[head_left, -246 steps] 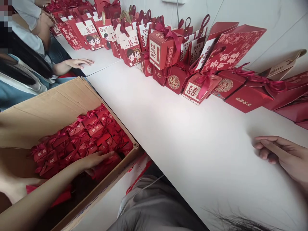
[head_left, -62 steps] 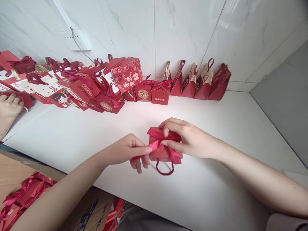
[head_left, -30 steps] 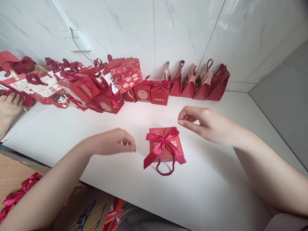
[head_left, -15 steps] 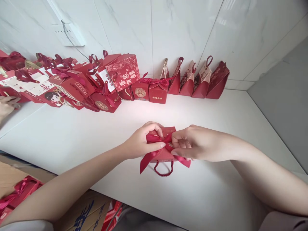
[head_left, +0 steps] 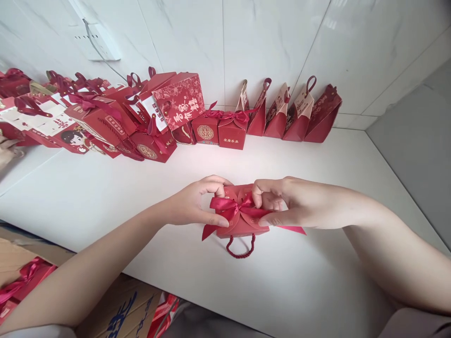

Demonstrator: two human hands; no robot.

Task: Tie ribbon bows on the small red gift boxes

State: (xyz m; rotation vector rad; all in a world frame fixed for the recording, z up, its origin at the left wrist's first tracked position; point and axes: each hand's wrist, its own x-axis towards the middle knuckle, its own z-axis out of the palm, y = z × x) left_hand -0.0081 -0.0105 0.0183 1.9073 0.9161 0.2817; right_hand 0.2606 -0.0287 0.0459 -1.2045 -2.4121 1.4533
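Observation:
A small red gift box [head_left: 243, 229] sits on the white table, its curved top flaps folded together. A red satin ribbon [head_left: 228, 205] is tied in a bow over the top, its tails hanging out to both sides. A dark red rope handle [head_left: 240, 256] loops out at the box's near side. My left hand [head_left: 197, 201] grips the left side of the box beside the bow's loop, thumb in front and fingers behind. At the right side, my right hand [head_left: 285, 203] has its fingers curled and its thumb pressed on the ribbon; its fingertips are partly hidden.
Finished-looking red gift boxes [head_left: 232, 134] and slanted red boxes [head_left: 294, 124] line the wall. A heap of boxes [head_left: 95, 119] stands at the left. Another person's hand [head_left: 7, 149] is at the left edge. An open cardboard carton [head_left: 116, 305] lies below the table's near edge.
My left hand has slid left from the bow's knot to the box's side. My right hand has shifted slightly right, and the right ribbon tail now reaches further out.

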